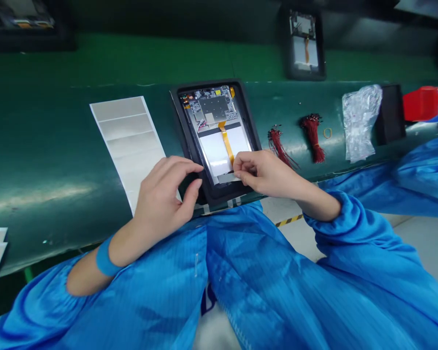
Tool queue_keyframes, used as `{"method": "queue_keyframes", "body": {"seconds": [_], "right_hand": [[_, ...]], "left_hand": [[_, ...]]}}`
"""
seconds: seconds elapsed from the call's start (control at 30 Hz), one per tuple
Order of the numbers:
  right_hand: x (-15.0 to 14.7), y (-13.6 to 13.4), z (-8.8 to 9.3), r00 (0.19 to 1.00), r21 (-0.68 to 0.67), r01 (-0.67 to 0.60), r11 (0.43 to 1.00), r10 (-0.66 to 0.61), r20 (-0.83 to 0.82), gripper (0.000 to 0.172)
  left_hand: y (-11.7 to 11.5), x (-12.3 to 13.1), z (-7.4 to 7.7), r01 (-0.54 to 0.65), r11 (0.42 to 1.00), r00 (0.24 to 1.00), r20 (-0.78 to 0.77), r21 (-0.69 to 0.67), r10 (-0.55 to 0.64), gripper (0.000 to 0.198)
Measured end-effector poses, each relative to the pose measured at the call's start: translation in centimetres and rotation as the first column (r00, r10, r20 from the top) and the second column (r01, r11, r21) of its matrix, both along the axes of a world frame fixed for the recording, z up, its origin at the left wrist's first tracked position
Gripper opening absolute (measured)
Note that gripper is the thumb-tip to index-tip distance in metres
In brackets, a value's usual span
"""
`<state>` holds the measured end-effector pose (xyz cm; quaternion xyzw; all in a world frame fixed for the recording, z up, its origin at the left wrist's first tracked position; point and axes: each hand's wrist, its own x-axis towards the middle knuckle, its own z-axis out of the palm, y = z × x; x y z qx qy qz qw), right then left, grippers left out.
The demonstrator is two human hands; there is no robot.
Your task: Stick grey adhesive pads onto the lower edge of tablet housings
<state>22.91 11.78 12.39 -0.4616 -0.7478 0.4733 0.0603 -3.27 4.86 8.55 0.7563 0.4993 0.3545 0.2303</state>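
In front of me lies an opened tablet (221,141) in a black frame, its circuit board (215,107) at the top and a white battery (215,148) below. An orange flex cable (227,145) runs down over the battery. My right hand (264,172) pinches the end of a small grey adhesive strip (227,178) at the tablet's lower edge. Beside the tablet's lower left corner, my left hand (168,187) holds nothing, with thumb and forefinger apart. A sheet of pale strips (127,131) lies left of the tablet, partly behind this hand.
Right of the tablet are two bundles of red wires (314,138), a yellow rubber band (327,133), a clear plastic bag (361,121) and a red bin (421,103). Another opened tablet (306,46) lies farther back. A co-worker's blue sleeve (423,170) reaches in at right.
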Motion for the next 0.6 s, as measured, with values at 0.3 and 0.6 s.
{"method": "queue_keyframes", "body": {"seconds": [0.3,0.6], "right_hand": [[-0.3,0.8,-0.2,0.996,0.067,-0.066,0.996,0.062,0.066,0.012],[-0.2,0.7,-0.2,0.995,0.073,-0.051,0.996,0.044,0.090,0.014]], "left_hand": [[0.1,1.5,-1.0,0.170,0.965,0.966,-0.227,0.201,-0.123,0.024],[0.2,2.0,-1.4,0.240,0.946,0.943,-0.282,0.218,-0.175,0.036]]}}
